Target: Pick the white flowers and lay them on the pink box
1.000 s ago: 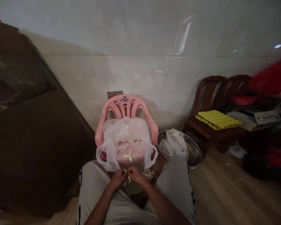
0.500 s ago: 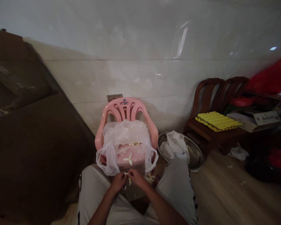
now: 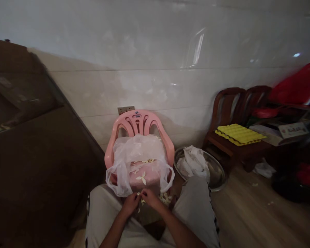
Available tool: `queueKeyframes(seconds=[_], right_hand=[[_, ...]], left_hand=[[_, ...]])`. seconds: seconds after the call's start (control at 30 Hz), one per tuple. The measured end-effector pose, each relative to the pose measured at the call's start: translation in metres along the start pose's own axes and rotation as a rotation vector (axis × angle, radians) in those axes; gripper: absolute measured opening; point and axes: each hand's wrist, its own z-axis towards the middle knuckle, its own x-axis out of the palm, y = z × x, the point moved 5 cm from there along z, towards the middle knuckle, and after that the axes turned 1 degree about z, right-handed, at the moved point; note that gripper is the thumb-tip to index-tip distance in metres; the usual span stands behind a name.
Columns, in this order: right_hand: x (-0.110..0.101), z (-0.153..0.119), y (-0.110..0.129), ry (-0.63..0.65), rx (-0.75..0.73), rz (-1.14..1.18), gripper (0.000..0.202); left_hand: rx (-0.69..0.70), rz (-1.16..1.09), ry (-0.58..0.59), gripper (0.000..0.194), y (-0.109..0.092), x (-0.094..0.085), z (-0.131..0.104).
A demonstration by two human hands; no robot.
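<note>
Piece (image 3: 138,194), pale and small, sits pinched in our left hand (image 3: 130,203), just before the pink chair (image 3: 168,148); our right hand (image 3: 150,197) meets it, its grip impossible to tell. We seem mid-picking; next likely calls for a gentle pull between 2 hands.

Left hand (image 3: 131,204) pinching pale bits (image 3: 138,194) between knees (image 3: 102,199), right hand (image 3: 150,197) close against it. Pink chair (image 3: 169,146) ahead, translucent bag (image 3: 136,147) on seat. Metal basin (image 3: 217,172) off right, yellow tray (image 3: 239,133) on wooden chair (image 3: 217,140).
</note>
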Motion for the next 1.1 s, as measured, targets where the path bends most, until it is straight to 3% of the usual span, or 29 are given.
queueKeyframes(seconds=[0.53,0.87,1.1], right_hand=[[-0.005,-0.004,0.01,-0.059,-0.061,0.024,0.016],[-0.03,0.001,0.015,-0.295,-0.069,0.127,0.017],[-0.059,-0.006,0.018,-0.552,-0.03,0.237,0.018]], left_hand=[[-0.007,-0.023,-0.117,0.025,0.004,-0.005,0.006],[-0.135,0.013,-0.344,0.024,0.012,-0.033,0.005],[-0.011,-0.084,-0.34,0.035,0.002,-0.029,0.004]])
